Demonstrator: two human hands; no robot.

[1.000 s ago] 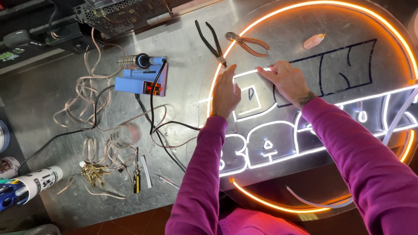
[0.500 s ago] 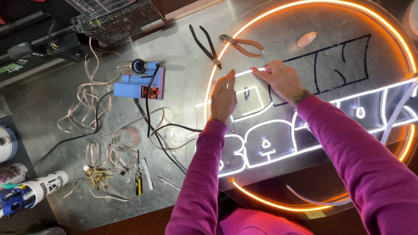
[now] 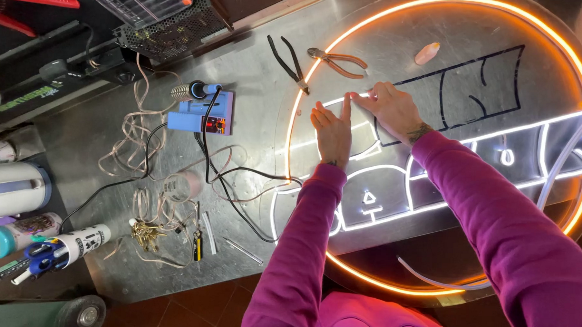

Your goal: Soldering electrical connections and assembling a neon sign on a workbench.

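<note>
Where the glowing white neon strip (image 3: pixel 361 98) meets the fingertips, its glare washes out the contact, so it is hard to tell whether anything is pinched there. The round clear sign panel with an orange neon ring (image 3: pixel 502 35) is cut off at the right edge of the view, and its lower part is hidden behind the purple sleeves (image 3: pixel 495 222).

The left hand (image 3: pixel 332 134) lies flat on the panel just inside the ring's left arc, fingers together, its forefinger stretched up to the white strip. The right hand (image 3: pixel 391 109) lies just beside it, palm down, fingers extended and touching that same strip; neither hand grips anything that can be made out. The strip runs along the top of the lit lettering, directly under both sets of fingertips.

Just outside the ring's upper left arc lie black-handled pliers (image 3: pixel 288 61) and orange-handled cutters (image 3: pixel 338 61). Well left of the ring stands a blue soldering station (image 3: pixel 201 114) among tangled pale wires (image 3: pixel 137 139).
</note>
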